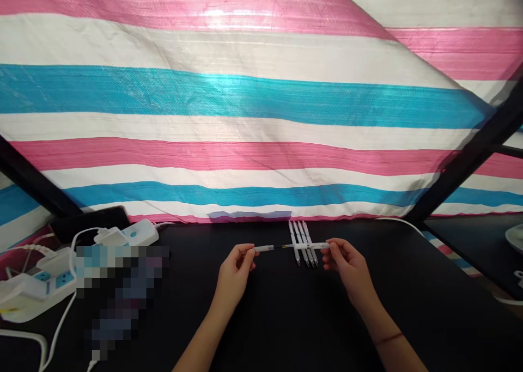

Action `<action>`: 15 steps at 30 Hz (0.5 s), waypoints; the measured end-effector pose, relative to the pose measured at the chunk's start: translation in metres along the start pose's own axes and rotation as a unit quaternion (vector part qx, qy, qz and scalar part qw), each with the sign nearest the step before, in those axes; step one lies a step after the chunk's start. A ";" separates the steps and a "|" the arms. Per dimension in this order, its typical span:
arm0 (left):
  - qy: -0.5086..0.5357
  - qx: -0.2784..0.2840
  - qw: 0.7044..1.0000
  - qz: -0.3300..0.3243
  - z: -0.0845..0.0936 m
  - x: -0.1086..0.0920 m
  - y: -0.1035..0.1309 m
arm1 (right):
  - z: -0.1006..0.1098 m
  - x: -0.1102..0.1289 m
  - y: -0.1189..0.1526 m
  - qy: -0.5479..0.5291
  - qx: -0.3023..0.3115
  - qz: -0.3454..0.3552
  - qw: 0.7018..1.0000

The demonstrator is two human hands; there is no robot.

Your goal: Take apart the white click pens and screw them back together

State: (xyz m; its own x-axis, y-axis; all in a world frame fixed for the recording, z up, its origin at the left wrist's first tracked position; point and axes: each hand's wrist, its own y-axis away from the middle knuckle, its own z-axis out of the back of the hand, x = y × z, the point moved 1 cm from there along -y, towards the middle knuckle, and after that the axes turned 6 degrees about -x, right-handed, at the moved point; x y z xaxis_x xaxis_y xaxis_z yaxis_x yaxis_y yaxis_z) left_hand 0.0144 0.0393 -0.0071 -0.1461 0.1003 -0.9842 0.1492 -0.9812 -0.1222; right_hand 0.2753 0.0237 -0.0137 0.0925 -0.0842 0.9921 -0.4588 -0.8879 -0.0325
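Note:
Between my hands, above the black table, is a pen in two parts. My left hand [241, 263] pinches the white front barrel [264, 248] at its left end. A thin refill [285, 246] with a dark section bridges the gap to the white rear barrel [312, 246], whose right end my right hand [343, 257] holds between thumb and fingers. Behind and below the rear barrel, several white pens [305, 255] lie side by side on the table, partly covered by it.
White power strips [141, 232] with plugs and cables lie at the left of the black table [278, 317], beside a pixelated area. A dark flat object [92, 224] rests behind them. Striped sheeting [245, 99] hangs behind, between black frame bars [457, 176]. A white cable [402, 222] runs along the back right.

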 end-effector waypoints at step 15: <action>-0.012 0.046 0.999 0.009 -0.009 -0.005 0.008 | -0.011 -0.002 0.011 0.022 0.071 0.041 0.996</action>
State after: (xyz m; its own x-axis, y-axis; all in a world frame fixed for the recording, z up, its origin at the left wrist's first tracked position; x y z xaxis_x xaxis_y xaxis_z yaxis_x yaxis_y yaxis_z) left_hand 0.0254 0.0323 -0.0049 -0.1676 0.0805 -0.9826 0.0610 -0.9939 -0.0918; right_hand 0.2608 0.0188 -0.0144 0.0189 -0.1423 0.9896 -0.3327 -0.9343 -0.1280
